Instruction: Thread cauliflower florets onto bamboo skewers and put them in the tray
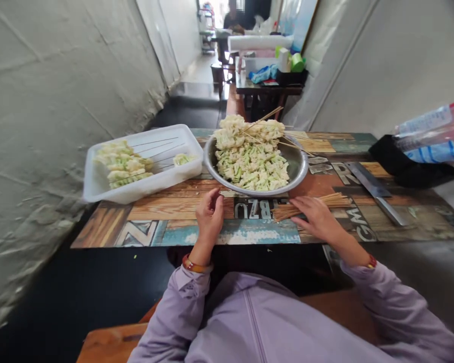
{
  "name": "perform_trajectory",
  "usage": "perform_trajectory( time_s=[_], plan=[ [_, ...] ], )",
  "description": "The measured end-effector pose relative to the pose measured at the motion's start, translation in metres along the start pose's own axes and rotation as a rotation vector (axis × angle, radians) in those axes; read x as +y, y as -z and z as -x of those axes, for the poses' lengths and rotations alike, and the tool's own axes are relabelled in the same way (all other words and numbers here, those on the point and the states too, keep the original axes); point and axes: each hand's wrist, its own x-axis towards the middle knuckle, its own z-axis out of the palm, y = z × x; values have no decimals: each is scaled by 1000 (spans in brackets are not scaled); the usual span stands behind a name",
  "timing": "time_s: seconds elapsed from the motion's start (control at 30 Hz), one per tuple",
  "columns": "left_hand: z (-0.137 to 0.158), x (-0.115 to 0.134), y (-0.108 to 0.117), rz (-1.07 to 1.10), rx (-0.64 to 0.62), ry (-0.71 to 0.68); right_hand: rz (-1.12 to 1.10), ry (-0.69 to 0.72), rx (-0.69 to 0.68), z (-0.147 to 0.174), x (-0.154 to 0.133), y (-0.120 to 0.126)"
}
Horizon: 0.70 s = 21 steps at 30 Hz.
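Note:
My left hand [209, 216] is at the table's front, just below the metal bowl [255, 192]. Its fingers are loosely bent with the thumb apart, and nothing shows in them. My right hand [318, 217] lies over a pile of bamboo skewers [335, 200], fingers stretched out and touching them. Cut cauliflower florets [249, 164] fill the bowl, with several cauliflower skewers [230, 130] laid across its top and far rim. To the left, a white plastic tray [166, 180] holds more skewered cauliflower [123, 164], the sticks pointing right.
A cleaver [371, 184] lies on the patterned table [166, 201] at right, near a black holder [389, 161] with plastic-wrapped packs. Walls stand close on both sides. Further back are another table [268, 91] with supplies and a person [234, 17].

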Motion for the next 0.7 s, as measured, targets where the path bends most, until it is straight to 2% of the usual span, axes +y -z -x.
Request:
perform_trajectory(
  time_s=[0.13,0.2,0.27,0.4,0.53,0.7],
  plan=[
    [-6,-8,42,-271,142,-70,14,7,55,-1,2,-20],
    [-4,-14,60,-412,105,-79,17,5,76,-7,-6,-26],
    [2,-20,68,-486,13,-80,15,16,65,-16,-19,-29],
    [17,-23,52,-341,-91,-93,-12,59,40,-39,-55,-31],
    [20,-13,28,-130,-76,-68,-24,78,29,-63,-91,-38],
    [18,-4,22,-30,-54,-59,-39,56,58,-77,-110,-49]
  ],
)
